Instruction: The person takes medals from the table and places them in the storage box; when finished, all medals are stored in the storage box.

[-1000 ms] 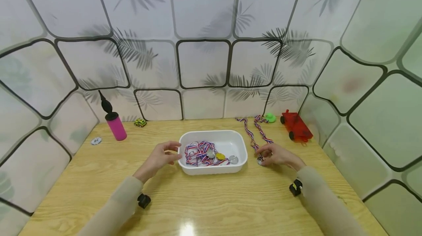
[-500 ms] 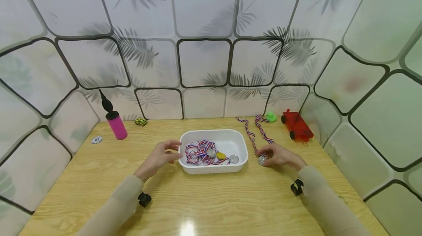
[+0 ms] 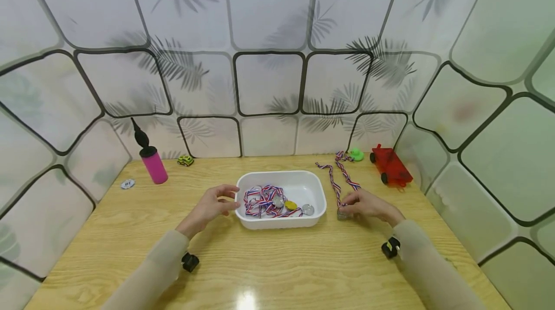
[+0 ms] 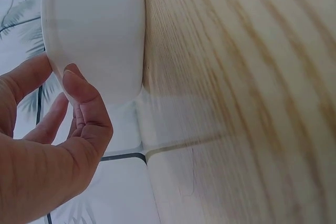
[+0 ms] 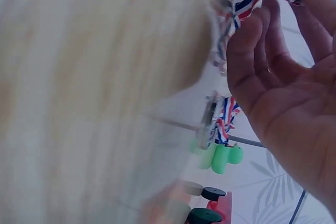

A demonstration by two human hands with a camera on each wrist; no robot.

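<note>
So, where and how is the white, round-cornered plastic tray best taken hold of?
Probably the white tray is best held by its raised rim at both short ends, from left and right: upright walls offer an edge to pinch, and round silver and gold medals lie inside, so keep it level.

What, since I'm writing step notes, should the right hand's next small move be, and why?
Probably lift the silver medal and move it left toward the white tray: the right hand pinches it just outside that tray's right end, other medals lie inside, and the left hand is at the opposite end.
</note>
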